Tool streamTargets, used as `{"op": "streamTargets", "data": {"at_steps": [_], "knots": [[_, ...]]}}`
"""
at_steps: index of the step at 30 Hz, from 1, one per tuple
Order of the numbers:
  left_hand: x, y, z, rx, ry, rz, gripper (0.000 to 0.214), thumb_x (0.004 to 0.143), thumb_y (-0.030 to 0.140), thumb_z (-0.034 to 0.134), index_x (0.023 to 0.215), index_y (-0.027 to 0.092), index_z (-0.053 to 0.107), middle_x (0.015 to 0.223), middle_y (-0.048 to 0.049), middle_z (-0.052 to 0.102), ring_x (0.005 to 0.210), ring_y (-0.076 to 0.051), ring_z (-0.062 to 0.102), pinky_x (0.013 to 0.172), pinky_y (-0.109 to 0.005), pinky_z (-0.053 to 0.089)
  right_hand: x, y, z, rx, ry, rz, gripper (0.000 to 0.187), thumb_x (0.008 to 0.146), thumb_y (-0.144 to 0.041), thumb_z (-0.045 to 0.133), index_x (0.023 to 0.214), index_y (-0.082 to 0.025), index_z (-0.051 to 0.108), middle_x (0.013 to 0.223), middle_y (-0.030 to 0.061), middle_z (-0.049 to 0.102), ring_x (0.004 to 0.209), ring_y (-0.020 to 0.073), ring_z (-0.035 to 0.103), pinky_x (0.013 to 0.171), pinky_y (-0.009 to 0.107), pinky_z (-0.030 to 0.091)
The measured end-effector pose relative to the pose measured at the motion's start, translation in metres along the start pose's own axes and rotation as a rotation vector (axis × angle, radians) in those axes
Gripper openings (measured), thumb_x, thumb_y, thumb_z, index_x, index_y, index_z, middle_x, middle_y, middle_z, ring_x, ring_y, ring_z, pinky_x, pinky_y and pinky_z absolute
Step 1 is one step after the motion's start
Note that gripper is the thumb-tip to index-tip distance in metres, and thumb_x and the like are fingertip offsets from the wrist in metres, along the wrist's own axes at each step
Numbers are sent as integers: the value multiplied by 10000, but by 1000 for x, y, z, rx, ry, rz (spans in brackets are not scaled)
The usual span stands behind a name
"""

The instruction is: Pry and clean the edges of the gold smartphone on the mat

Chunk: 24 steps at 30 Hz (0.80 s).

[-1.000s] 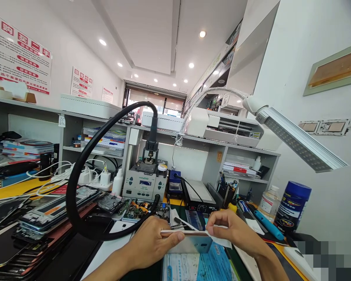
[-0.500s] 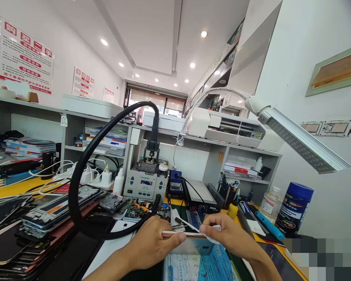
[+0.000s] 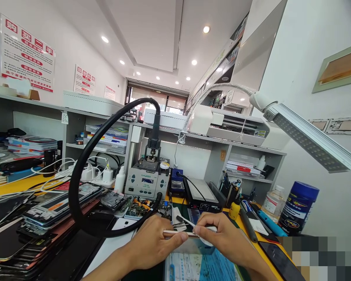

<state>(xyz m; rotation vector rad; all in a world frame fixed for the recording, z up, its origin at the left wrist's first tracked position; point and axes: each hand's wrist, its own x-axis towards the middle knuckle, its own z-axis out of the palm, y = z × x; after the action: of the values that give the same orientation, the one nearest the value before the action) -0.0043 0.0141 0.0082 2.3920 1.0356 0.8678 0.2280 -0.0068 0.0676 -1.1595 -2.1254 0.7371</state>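
Note:
My left hand [image 3: 152, 246] grips a thin phone [image 3: 178, 233] held edge-on above the bench, thumb on its near side. My right hand [image 3: 222, 238] is closed around a small white wipe [image 3: 208, 230] pressed against the phone's right end. Both hands sit at the bottom centre of the view, over a blue printed sheet [image 3: 193, 267].
A thick black hose [image 3: 84, 156] loops from the hot-air station [image 3: 148, 181] across the left of the bench. Stacked phones and screens [image 3: 46, 210] fill the left. A lamp head [image 3: 307, 134] hangs at right, above a blue can [image 3: 298, 207], a clear bottle [image 3: 271, 203] and tools.
My right hand has slid left along the phone with the wipe. The view has shifted slightly.

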Motion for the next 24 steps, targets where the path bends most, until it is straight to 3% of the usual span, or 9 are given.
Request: {"op": "streamTargets", "data": {"at_steps": [10, 18, 24], "knots": [[-2, 1, 0, -4, 14, 5, 652, 979, 655, 397, 542, 179, 312, 514, 45, 321, 511, -94, 299, 528, -299, 183, -3, 1, 0, 114, 19, -35, 162, 827, -342, 786, 802, -186, 822, 850, 55, 717, 783, 203, 635, 702, 289, 449], [-1, 0, 1, -28, 28, 4, 652, 979, 646, 409, 538, 179, 296, 515, 48, 292, 509, -92, 277, 520, -303, 166, -4, -4, 0, 77, 28, 1, 79, 803, -250, 762, 771, -181, 783, 844, 40, 721, 788, 205, 636, 724, 297, 453], [0, -1, 0, -56, 28, 3, 633, 987, 624, 415, 555, 182, 281, 537, 49, 292, 512, -88, 277, 519, -295, 180, -4, -1, -4, 37, 27, 59, 130, 831, -286, 729, 759, -178, 722, 813, 27, 708, 777, 206, 610, 694, 287, 433]]}}
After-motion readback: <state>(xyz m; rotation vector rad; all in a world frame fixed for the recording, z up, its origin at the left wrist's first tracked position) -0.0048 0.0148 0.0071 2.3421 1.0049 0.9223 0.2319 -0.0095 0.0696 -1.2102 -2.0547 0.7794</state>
